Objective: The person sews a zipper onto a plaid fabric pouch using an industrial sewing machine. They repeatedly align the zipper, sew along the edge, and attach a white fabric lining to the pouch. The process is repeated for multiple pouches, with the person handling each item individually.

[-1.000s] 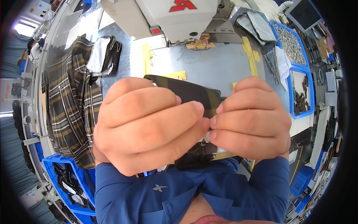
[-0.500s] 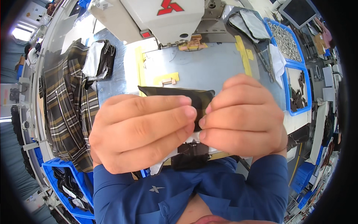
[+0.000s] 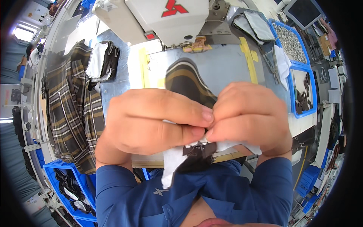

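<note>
A dark plaid fabric piece (image 3: 185, 80) with brown and white stripes is held up over the worktable between my two hands. My left hand (image 3: 151, 121) pinches it from the left with thumb and fingers. From the right, my right hand (image 3: 254, 115) grips it right beside the left fingertips, almost touching them. The fabric's striped part rises beyond the hands, and its white backing (image 3: 172, 166) hangs below them. A dark piece (image 3: 198, 156) with a small shiny bit, too small to make out, shows under the fingertips near the table edge.
A white sewing machine (image 3: 166, 19) stands beyond my hands over a metal plate (image 3: 227, 68) with yellow tape. Plaid fabric (image 3: 72, 113) and a stack of pieces (image 3: 103, 60) lie left. Blue trays hold metal rings (image 3: 289, 41) and dark strips (image 3: 302, 98). A blue crate (image 3: 70, 189) sits lower left.
The fabric has been turned: its striped part now stands up beyond my hands and its white backing hangs lower. My left hand has shifted slightly right, closer to the right fingertips.
</note>
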`<state>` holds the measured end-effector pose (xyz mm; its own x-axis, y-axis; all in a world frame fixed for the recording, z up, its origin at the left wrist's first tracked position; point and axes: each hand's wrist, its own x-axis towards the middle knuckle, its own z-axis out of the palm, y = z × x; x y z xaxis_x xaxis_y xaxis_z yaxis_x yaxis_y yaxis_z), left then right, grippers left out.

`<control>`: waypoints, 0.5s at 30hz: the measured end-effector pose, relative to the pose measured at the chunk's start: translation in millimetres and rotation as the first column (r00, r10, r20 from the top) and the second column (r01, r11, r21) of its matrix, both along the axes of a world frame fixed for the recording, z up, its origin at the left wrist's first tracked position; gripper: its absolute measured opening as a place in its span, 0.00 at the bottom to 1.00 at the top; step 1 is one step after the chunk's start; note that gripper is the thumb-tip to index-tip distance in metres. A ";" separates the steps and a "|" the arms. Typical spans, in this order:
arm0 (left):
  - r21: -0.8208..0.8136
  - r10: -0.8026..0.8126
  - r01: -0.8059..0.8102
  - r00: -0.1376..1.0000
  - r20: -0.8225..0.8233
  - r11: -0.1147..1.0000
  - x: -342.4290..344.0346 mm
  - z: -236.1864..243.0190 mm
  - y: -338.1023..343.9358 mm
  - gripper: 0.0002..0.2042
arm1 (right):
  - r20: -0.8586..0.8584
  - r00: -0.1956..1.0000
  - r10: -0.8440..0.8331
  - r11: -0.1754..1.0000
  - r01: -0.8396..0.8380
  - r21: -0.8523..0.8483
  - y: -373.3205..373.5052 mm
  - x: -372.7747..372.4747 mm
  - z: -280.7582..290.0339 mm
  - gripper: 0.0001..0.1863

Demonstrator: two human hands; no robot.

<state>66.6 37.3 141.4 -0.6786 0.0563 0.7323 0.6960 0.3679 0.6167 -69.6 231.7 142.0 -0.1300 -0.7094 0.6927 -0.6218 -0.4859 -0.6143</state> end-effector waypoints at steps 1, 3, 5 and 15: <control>0.053 -0.064 0.062 0.997 0.052 0.997 -1.1 -1.2 -3.6 0.05 | 0.023 0.999 -0.023 1.000 0.023 0.009 0.4 1.8 0.1 0.05; 0.177 -0.221 0.191 0.960 0.172 0.965 -3.2 -8.1 -17.4 0.04 | 0.059 0.996 -0.064 0.996 0.060 0.064 0.8 0.9 1.9 0.06; 0.565 -0.361 0.138 0.882 0.304 0.814 7.6 -9.3 -11.2 0.15 | 0.108 0.988 -0.113 0.984 0.096 0.148 1.4 -3.1 5.6 0.07; 0.170 0.172 -0.257 0.901 0.399 0.951 -0.8 -15.9 6.8 0.13 | 0.442 0.864 -0.243 0.940 0.097 0.328 -2.7 -2.8 -3.6 0.06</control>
<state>65.9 44.2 125.4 -0.8823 -0.2507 0.3983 0.3160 0.3117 0.8961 -72.4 229.0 138.3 -0.5238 -0.8016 0.2883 -0.2800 -0.1577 -0.9470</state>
